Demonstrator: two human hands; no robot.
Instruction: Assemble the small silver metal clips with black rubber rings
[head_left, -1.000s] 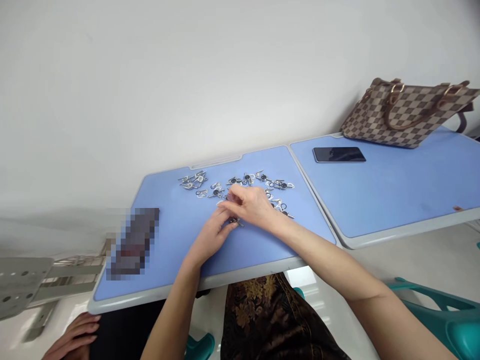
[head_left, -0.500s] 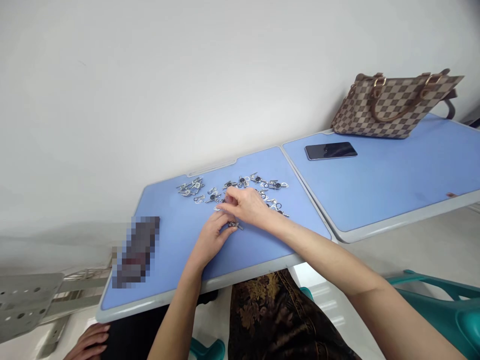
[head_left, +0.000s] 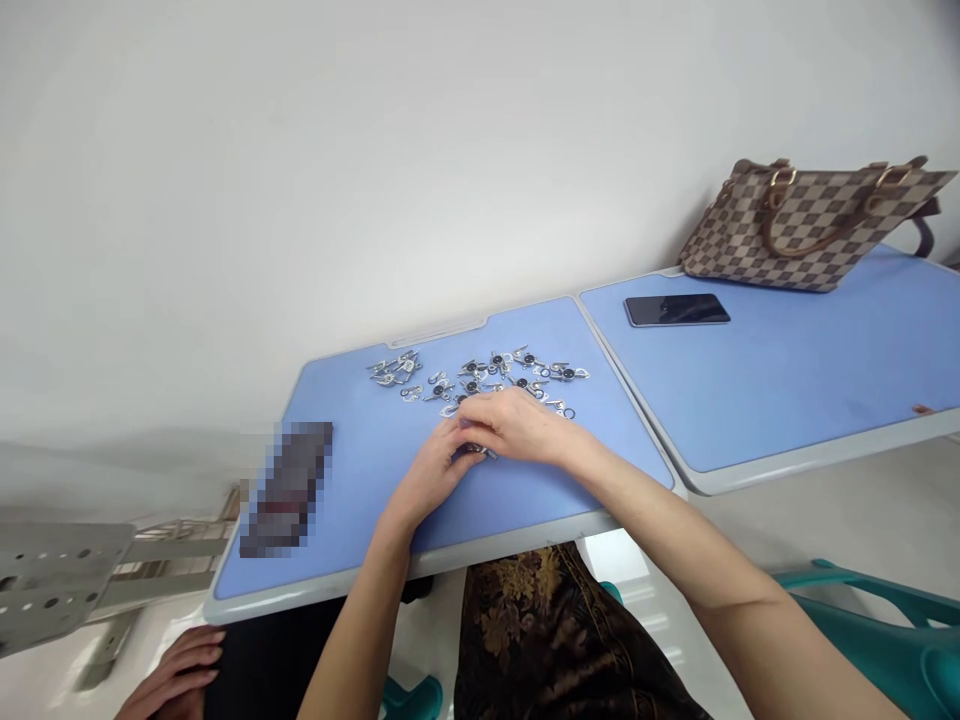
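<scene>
Near the front middle of the blue desk (head_left: 360,470), my left hand (head_left: 436,462) is closed on a small metal part with a black round centre (head_left: 484,451), which shows only in part under the fingers. My right hand (head_left: 510,422) lies over the left fingertips, its fingers bent together; whatever they pinch is hidden. Just beyond my hands several similar metal parts with black discs (head_left: 471,368) are spread out among small rings and clips. To their left sits a small heap of silvery metal pieces (head_left: 397,367).
On the right-hand desk lie a black phone (head_left: 677,310) and a checkered handbag (head_left: 787,225). A pixelated dark object (head_left: 289,490) rests at the left. Another person's hand (head_left: 176,675) is at lower left, and a green stool (head_left: 877,630) stands at lower right.
My right hand has come down and nearer, from above the spread parts onto the left fingertips. The left hand stays around the metal part. The whole view has shifted slightly.
</scene>
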